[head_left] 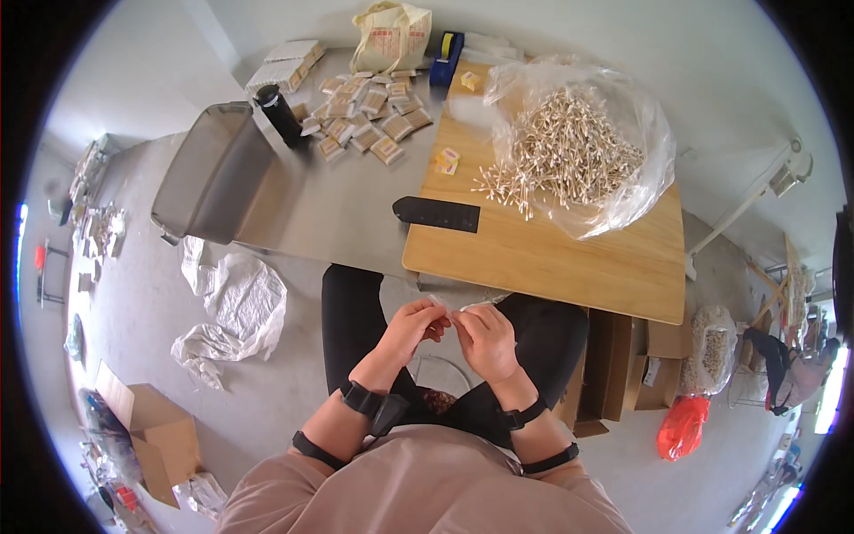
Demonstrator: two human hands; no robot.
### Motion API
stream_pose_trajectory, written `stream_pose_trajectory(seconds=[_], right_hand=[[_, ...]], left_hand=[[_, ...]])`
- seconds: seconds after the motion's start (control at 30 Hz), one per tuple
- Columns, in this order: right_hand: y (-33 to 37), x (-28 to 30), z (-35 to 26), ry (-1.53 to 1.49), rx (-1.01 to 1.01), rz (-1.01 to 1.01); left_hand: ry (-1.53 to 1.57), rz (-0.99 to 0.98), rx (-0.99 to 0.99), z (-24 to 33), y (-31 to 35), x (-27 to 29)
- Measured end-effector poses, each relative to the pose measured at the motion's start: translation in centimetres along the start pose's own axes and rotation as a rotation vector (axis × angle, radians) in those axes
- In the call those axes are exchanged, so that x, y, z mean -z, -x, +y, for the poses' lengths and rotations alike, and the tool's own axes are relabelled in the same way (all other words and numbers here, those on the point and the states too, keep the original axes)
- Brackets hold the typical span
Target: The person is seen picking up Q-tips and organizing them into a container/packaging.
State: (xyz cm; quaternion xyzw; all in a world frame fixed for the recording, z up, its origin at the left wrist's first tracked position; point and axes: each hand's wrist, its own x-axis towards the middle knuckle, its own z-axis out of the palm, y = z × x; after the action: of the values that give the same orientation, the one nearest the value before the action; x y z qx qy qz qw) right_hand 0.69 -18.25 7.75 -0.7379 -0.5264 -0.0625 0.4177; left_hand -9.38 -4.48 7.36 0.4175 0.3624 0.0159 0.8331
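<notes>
Above my lap, in front of the table edge, my left hand (pixel 414 327) and my right hand (pixel 486 340) meet with fingers closed in a pinch. Between their fingertips is a small clear plastic bag (pixel 439 303), mostly hidden by the fingers. Beyond them, a big heap of cotton swabs (pixel 578 133) lies in an opened clear plastic sack (pixel 654 151) on a wooden board (pixel 551 267). A flat black strip with a rounded end (pixel 436 214) lies across the board's left edge. Small filled packets of cotton swabs (pixel 365 111) are piled on the metal table (pixel 329 205).
Left on the table stand a grey plastic bin (pixel 209 173) and a black bottle (pixel 279 116). A blue tape dispenser (pixel 447 59) and a cloth bag (pixel 391 37) are at the back. Cardboard boxes (pixel 605 365) and a red bag (pixel 683 427) sit on the floor at right.
</notes>
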Motion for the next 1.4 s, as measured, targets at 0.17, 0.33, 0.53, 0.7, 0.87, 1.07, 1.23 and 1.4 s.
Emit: stream_pose_trajectory(seconds=[0.17,0.33,0.53,0.7,0.87,1.07,1.23,1.4], right_hand=[[0.1,0.2,-0.6,-0.171,-0.095,-0.009],[0.0,0.4,-1.0,-0.374,-0.323,-0.136],[0.1,0.8,-1.0,-0.314,-0.343,-0.174],[0.6,0.6,-0.1,-0.217,-0.354,-0.131],[0.3,0.4,-0.2,-0.141,-0.269,-0.077],[1.0,0.4,0.6,-0.093,-0.305,-0.227],[0.3,0.2,-0.1,0.029,-0.251,-0.244],[-1.5,0.6,-0.2,-0.174,-0.390,-0.270]], left_hand=[[-0.245,-0.033,-0.132,-0.7,-0.3,0.5],[-0.383,-0.091,-0.159,-1.2,-0.6,0.1],[-0.614,-0.103,-0.325,-1.4,-0.4,0.4],[-0.837,-0.084,-0.539,-1.1,-0.1,-0.1],[-1.008,-0.017,-0.696,-1.6,-0.2,-0.6],[-1.107,-0.123,-0.651,-1.3,0.4,-0.4],[-1.148,-0.017,-0.568,0.3,1.1,-1.0],[-0.957,-0.045,-0.976,1.9,0.8,-0.7]])
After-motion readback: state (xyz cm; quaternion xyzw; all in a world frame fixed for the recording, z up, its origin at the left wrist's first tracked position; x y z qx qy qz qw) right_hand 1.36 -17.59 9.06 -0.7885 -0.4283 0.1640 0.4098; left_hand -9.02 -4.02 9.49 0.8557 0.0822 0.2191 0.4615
